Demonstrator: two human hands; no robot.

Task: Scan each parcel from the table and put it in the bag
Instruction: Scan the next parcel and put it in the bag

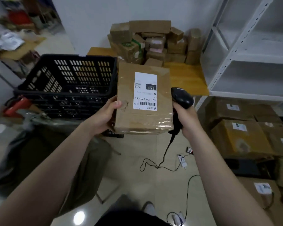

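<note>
Brown cardboard parcel (144,98) is hanging in mid-air right in front of the person, label (145,91) facing up; left hand (104,116) is gripping its near left corner, thumb lying on top and the other fingers going underneath out of sight; right hand (186,118) is wrapping tight round the handle of the black scanner (181,97), which is sitting just beside the parcel's right edge; can't tell where its head is aiming, so I'm guessing the scan isn't done yet; its cable (163,154) is trailing down to the floor. Handling-wise I'm betting it's light-ish, since one hand is carrying it by a corner; stiff box, but the clear tape over it is looking slick, so I'd be taking it by the edges or from underneath, not pinching the taped face. Further out on the left, what looks like a grey bag (39,144) is gaping open low down, next to a black crate (65,85); beyond that the wooden table (186,79) is holding a pile of more parcels (153,43) against the wall.
</note>
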